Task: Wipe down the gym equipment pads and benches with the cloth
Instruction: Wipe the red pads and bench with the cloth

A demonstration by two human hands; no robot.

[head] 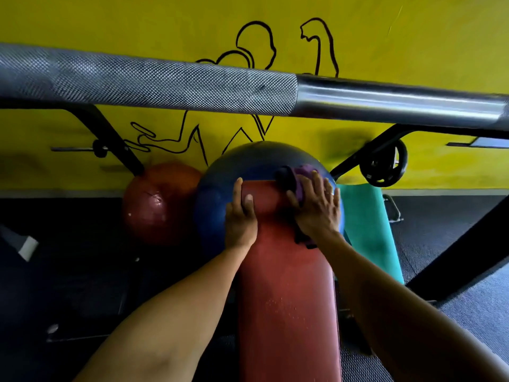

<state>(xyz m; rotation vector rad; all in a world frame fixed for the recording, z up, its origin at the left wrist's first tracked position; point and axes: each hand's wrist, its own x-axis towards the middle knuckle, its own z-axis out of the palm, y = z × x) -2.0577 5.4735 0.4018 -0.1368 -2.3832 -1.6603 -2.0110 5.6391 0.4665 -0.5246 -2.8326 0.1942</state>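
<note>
At bench (286, 285) far end: left hand (241, 216) grips edge; right hand (316, 208) flat on cloth (304, 172).

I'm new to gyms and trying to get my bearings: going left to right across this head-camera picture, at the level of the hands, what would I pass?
red ball → left hand gripping the bench pad edge → right hand pressing the cloth → green mat

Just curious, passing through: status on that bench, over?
Left hand grips bench pad edge. Right hand presses cloth on pad's far end. Barbell overhead, not blocking.
</note>
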